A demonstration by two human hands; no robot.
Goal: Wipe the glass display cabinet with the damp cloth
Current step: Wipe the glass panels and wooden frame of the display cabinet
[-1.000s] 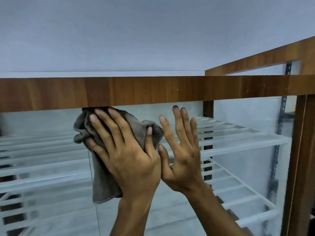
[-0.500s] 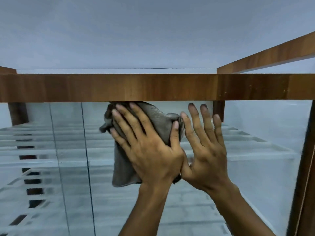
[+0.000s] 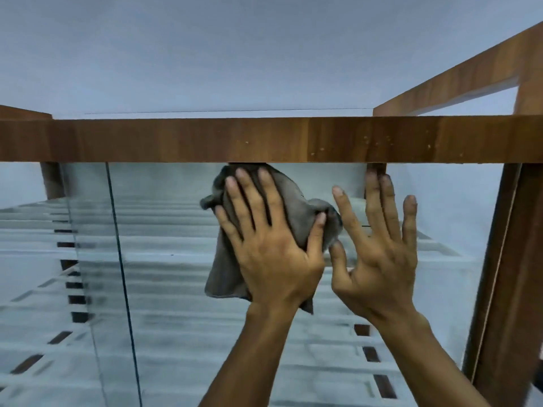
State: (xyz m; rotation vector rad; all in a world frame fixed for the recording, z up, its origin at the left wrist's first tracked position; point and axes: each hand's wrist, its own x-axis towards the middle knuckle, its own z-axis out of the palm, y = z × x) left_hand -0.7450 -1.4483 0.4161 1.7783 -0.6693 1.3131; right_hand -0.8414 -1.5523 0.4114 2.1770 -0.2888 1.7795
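The damp cloth (image 3: 296, 207), grey, soft and crumpled, is pressed against the smooth glass pane (image 3: 176, 230) at 12 o'clock, just under the wooden top rail (image 3: 205, 139), so that the upper edge is reached. It is pinned beneath the left hand (image 3: 270, 239), fingers straight and splayed for even pressure. At 3 o'clock of it, the right hand (image 3: 379, 254) is laid released and flat on the glass, presumably as a brace. White slatted shelves (image 3: 147, 333) are seen behind
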